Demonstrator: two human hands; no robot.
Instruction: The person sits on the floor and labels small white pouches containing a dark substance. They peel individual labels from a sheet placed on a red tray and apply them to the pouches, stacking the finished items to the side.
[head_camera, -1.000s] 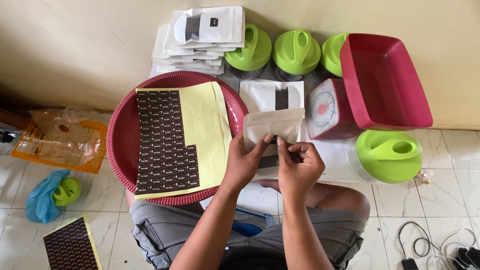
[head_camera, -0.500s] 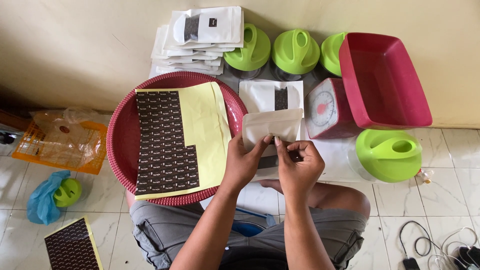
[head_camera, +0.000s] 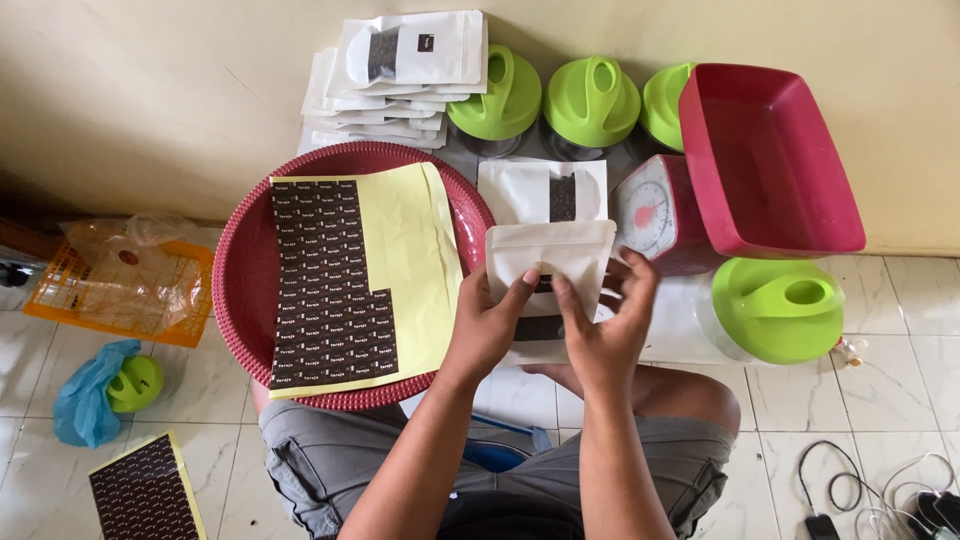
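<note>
Both hands hold up a white pouch above my lap. My left hand grips its lower left side. My right hand supports the right side, its thumb pressing a small dark sticker onto the pouch front beside the left thumb. To the left, a yellow sheet of dark stickers lies in a round red basket, partly peeled. Another white pouch with a dark window lies behind the held one.
A stack of finished white pouches leans near the wall. Green-lidded jars stand beside a red tub and a red kitchen scale. Another green-lidded container sits right. A second sticker sheet lies bottom left; cables bottom right.
The pouch has stayed in both hands; my right thumb has shifted slightly on its front, pressing at the sticker. Everything else is unmoved.
</note>
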